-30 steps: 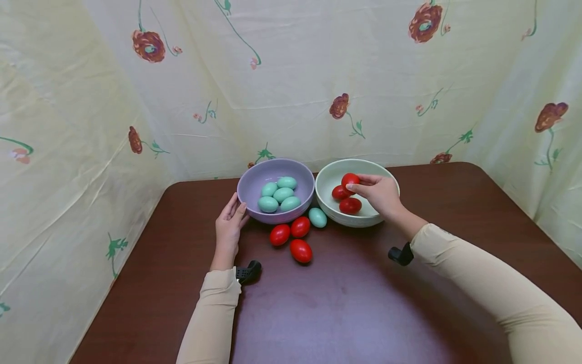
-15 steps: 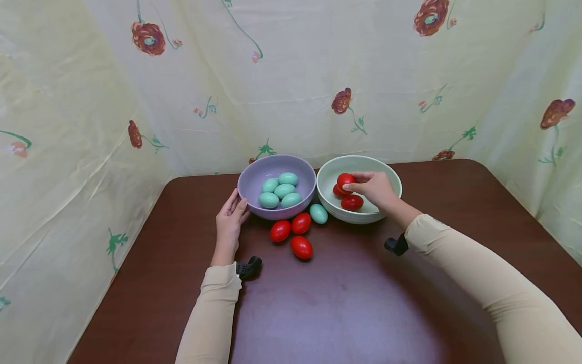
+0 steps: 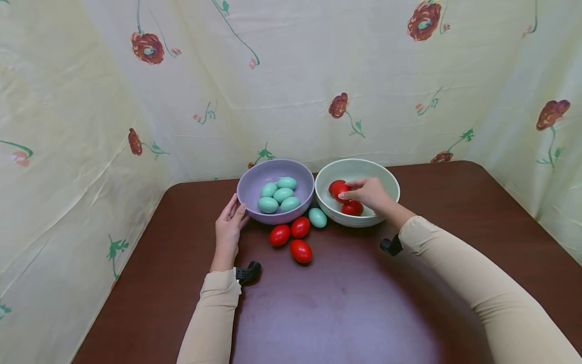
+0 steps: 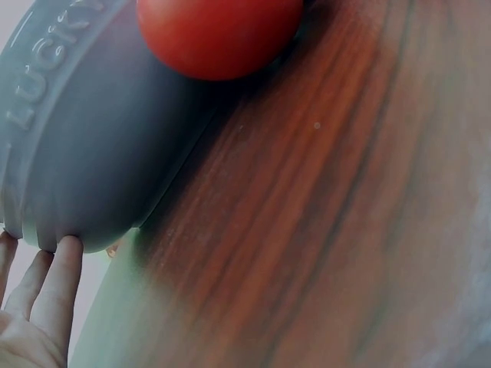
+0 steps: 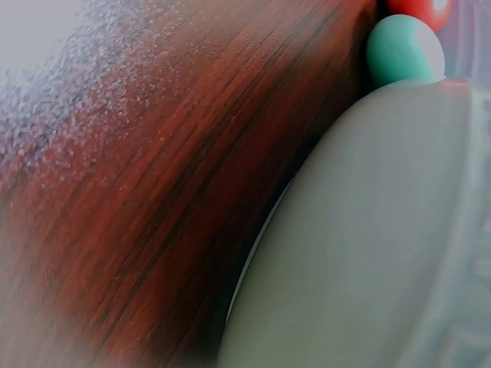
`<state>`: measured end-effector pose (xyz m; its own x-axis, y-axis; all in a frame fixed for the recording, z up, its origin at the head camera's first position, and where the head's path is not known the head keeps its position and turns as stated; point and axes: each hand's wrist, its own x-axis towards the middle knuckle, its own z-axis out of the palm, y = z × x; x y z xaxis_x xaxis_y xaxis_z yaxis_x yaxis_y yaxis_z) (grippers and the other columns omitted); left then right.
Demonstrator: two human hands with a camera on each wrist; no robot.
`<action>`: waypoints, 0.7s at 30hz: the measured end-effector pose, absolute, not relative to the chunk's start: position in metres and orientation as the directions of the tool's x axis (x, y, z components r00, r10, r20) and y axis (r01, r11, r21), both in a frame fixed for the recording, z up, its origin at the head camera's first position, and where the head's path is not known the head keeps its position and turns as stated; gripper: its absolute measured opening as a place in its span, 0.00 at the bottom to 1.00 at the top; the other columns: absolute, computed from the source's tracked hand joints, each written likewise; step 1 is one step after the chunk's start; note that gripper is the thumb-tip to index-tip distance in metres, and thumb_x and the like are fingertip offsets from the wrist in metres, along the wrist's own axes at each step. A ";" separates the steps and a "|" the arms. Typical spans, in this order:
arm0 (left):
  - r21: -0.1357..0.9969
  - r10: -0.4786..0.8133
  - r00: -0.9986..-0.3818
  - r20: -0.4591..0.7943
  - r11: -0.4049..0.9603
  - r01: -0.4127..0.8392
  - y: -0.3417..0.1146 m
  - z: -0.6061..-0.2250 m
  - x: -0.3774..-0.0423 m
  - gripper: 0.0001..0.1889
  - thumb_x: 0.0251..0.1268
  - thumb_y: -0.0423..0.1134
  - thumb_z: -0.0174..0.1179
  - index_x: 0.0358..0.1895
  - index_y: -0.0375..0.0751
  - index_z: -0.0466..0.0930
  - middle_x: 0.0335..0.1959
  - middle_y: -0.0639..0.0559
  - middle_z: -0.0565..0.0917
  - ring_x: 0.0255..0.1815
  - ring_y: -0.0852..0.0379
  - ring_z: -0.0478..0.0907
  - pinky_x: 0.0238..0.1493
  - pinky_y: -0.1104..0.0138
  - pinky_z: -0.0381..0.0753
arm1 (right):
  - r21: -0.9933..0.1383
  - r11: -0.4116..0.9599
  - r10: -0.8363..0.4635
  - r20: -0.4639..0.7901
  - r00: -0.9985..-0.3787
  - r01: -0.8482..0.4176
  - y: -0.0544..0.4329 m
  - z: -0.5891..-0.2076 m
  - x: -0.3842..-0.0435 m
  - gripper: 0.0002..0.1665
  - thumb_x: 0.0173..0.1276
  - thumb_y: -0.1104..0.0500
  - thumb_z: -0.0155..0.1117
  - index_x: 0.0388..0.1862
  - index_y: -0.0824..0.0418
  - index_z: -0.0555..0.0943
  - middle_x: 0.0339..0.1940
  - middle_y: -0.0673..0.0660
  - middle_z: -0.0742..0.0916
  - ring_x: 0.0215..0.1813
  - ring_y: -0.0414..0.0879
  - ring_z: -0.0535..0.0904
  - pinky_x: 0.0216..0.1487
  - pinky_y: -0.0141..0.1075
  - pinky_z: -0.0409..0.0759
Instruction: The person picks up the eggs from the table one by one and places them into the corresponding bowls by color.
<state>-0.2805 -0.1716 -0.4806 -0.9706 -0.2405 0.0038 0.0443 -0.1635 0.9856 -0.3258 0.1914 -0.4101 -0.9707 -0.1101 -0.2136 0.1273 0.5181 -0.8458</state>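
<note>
My left hand [image 3: 228, 227] rests its extended fingers and thumb against the left side of a purple bowl [image 3: 245, 177]; in the left wrist view, straight fingertips touch its outer wall [image 4: 100, 146]. Several mint-green eggs [image 3: 283, 195] lie inside it. My right hand [image 3: 373, 194] reaches into a pale green bowl [image 3: 386, 178], pinching a red egg [image 3: 341, 193] between thumb and fingers. Beside that egg are another red egg [image 3: 334, 186], partly hidden, and one [image 3: 352, 208] nearer the front wall. The right wrist view shows only this bowl's outside [image 5: 368, 230], the hand being out of sight.
Three red eggs [image 3: 301, 251] lie on the dark wooden table [image 3: 345, 303] in front of the purple bowl. A mint-green egg [image 3: 318, 218] sits at the gap between the two bowls. Behind the table hangs a flowered curtain [image 3: 282, 101].
My right hand has moved left and lower inside the pale green bowl, carrying the pinched red egg down beside the other red ones. The left hand stays on the purple bowl.
</note>
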 end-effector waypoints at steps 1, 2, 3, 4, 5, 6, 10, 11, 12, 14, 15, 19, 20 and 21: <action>0.985 -0.236 -0.972 0.003 -0.165 0.043 -0.172 -0.481 -0.281 0.32 0.70 0.45 0.61 0.76 0.53 0.64 0.77 0.54 0.65 0.73 0.55 0.70 0.66 0.60 0.76 | -0.841 0.527 -0.118 -0.215 -0.970 0.123 0.191 -0.410 -0.326 0.32 0.67 0.52 0.68 0.68 0.62 0.76 0.66 0.65 0.80 0.67 0.57 0.69 0.55 0.36 0.81; 0.985 -0.233 -0.972 0.002 -0.167 0.042 -0.172 -0.481 -0.280 0.32 0.71 0.44 0.60 0.76 0.53 0.63 0.77 0.54 0.64 0.73 0.54 0.70 0.66 0.59 0.75 | -0.837 0.535 -0.125 -0.215 -0.969 0.117 0.190 -0.410 -0.326 0.32 0.67 0.53 0.69 0.67 0.62 0.76 0.66 0.66 0.80 0.66 0.58 0.70 0.55 0.36 0.80; 0.985 -0.231 -0.973 0.001 -0.166 0.041 -0.172 -0.481 -0.280 0.32 0.71 0.44 0.60 0.76 0.53 0.63 0.77 0.54 0.64 0.73 0.54 0.70 0.66 0.59 0.75 | -0.831 0.546 -0.135 -0.215 -0.967 0.108 0.190 -0.410 -0.325 0.32 0.66 0.52 0.69 0.67 0.63 0.76 0.66 0.66 0.80 0.65 0.58 0.70 0.54 0.36 0.81; 0.985 -0.232 -0.973 0.001 -0.166 0.041 -0.172 -0.481 -0.280 0.32 0.71 0.44 0.60 0.76 0.53 0.63 0.77 0.54 0.64 0.73 0.54 0.70 0.67 0.59 0.75 | -0.824 0.557 -0.140 -0.219 -0.966 0.106 0.189 -0.410 -0.325 0.33 0.66 0.52 0.70 0.67 0.64 0.76 0.66 0.67 0.79 0.64 0.57 0.70 0.52 0.35 0.80; 0.986 -0.237 -0.972 0.001 -0.162 0.041 -0.172 -0.482 -0.280 0.32 0.71 0.45 0.61 0.76 0.53 0.64 0.77 0.55 0.65 0.73 0.55 0.70 0.66 0.60 0.76 | -0.818 0.566 -0.148 -0.225 -0.963 0.104 0.189 -0.409 -0.325 0.34 0.65 0.52 0.70 0.67 0.64 0.76 0.66 0.67 0.79 0.63 0.57 0.70 0.51 0.34 0.80; 0.986 -0.242 -0.970 -0.002 -0.160 0.038 -0.172 -0.481 -0.280 0.32 0.70 0.45 0.61 0.76 0.53 0.64 0.77 0.55 0.65 0.72 0.55 0.71 0.66 0.60 0.76 | -0.812 0.574 -0.149 -0.230 -0.962 0.105 0.189 -0.409 -0.325 0.34 0.65 0.51 0.71 0.67 0.64 0.76 0.66 0.67 0.78 0.62 0.56 0.71 0.49 0.34 0.81; 0.987 -0.248 -0.969 0.022 -0.148 0.060 -0.170 -0.480 -0.281 0.31 0.70 0.45 0.61 0.75 0.53 0.65 0.76 0.54 0.67 0.71 0.55 0.72 0.65 0.60 0.77 | -0.814 0.563 -0.147 -0.267 -0.952 0.141 0.189 -0.408 -0.327 0.35 0.65 0.52 0.71 0.68 0.65 0.75 0.68 0.67 0.76 0.61 0.56 0.72 0.51 0.33 0.80; 0.987 -0.246 -0.969 0.032 -0.146 0.070 -0.170 -0.479 -0.282 0.31 0.70 0.45 0.61 0.75 0.52 0.65 0.76 0.53 0.67 0.71 0.55 0.72 0.65 0.59 0.77 | -0.816 0.558 -0.148 -0.273 -0.951 0.148 0.190 -0.408 -0.328 0.35 0.65 0.52 0.71 0.68 0.65 0.75 0.69 0.67 0.75 0.61 0.56 0.72 0.52 0.34 0.81; 0.986 -0.244 -0.969 0.041 -0.147 0.078 -0.169 -0.479 -0.282 0.31 0.70 0.45 0.61 0.75 0.52 0.65 0.76 0.53 0.67 0.71 0.54 0.72 0.65 0.59 0.77 | -0.816 0.556 -0.144 -0.279 -0.949 0.155 0.190 -0.408 -0.329 0.34 0.66 0.53 0.70 0.68 0.65 0.75 0.69 0.67 0.75 0.61 0.56 0.73 0.54 0.35 0.81; 0.986 -0.246 -0.968 0.050 -0.143 0.087 -0.169 -0.478 -0.283 0.31 0.70 0.45 0.62 0.75 0.51 0.66 0.76 0.52 0.67 0.71 0.53 0.72 0.65 0.58 0.77 | -0.813 0.559 -0.148 -0.293 -0.945 0.165 0.190 -0.408 -0.331 0.33 0.66 0.54 0.69 0.68 0.64 0.75 0.69 0.66 0.75 0.62 0.57 0.73 0.56 0.37 0.80; 0.987 -0.247 -0.968 0.044 -0.140 0.081 -0.169 -0.478 -0.283 0.31 0.70 0.46 0.62 0.75 0.52 0.65 0.76 0.52 0.67 0.72 0.54 0.72 0.65 0.59 0.77 | -0.809 0.564 -0.151 -0.299 -0.942 0.167 0.190 -0.409 -0.331 0.33 0.67 0.54 0.69 0.68 0.65 0.75 0.69 0.66 0.75 0.62 0.57 0.73 0.56 0.37 0.80; 0.987 -0.259 -0.966 0.015 -0.148 0.055 -0.170 -0.480 -0.281 0.32 0.69 0.47 0.63 0.75 0.52 0.66 0.76 0.53 0.68 0.71 0.55 0.72 0.64 0.60 0.77 | -0.798 0.578 -0.162 -0.318 -0.934 0.172 0.190 -0.413 -0.332 0.32 0.67 0.55 0.69 0.67 0.65 0.75 0.69 0.67 0.75 0.61 0.56 0.73 0.53 0.34 0.80; 0.987 -0.256 -0.966 0.013 -0.149 0.053 -0.170 -0.480 -0.280 0.32 0.69 0.47 0.62 0.75 0.52 0.65 0.76 0.53 0.67 0.71 0.55 0.72 0.64 0.60 0.77 | -0.798 0.577 -0.162 -0.319 -0.934 0.172 0.190 -0.413 -0.332 0.32 0.67 0.55 0.69 0.67 0.66 0.75 0.69 0.67 0.75 0.61 0.56 0.73 0.53 0.33 0.80; 0.988 -0.254 -0.967 0.012 -0.148 0.051 -0.171 -0.481 -0.280 0.32 0.69 0.47 0.62 0.75 0.52 0.65 0.76 0.53 0.67 0.71 0.55 0.72 0.64 0.61 0.78 | -0.799 0.576 -0.159 -0.318 -0.935 0.174 0.189 -0.413 -0.332 0.32 0.67 0.56 0.69 0.67 0.66 0.75 0.69 0.68 0.75 0.61 0.56 0.72 0.53 0.33 0.79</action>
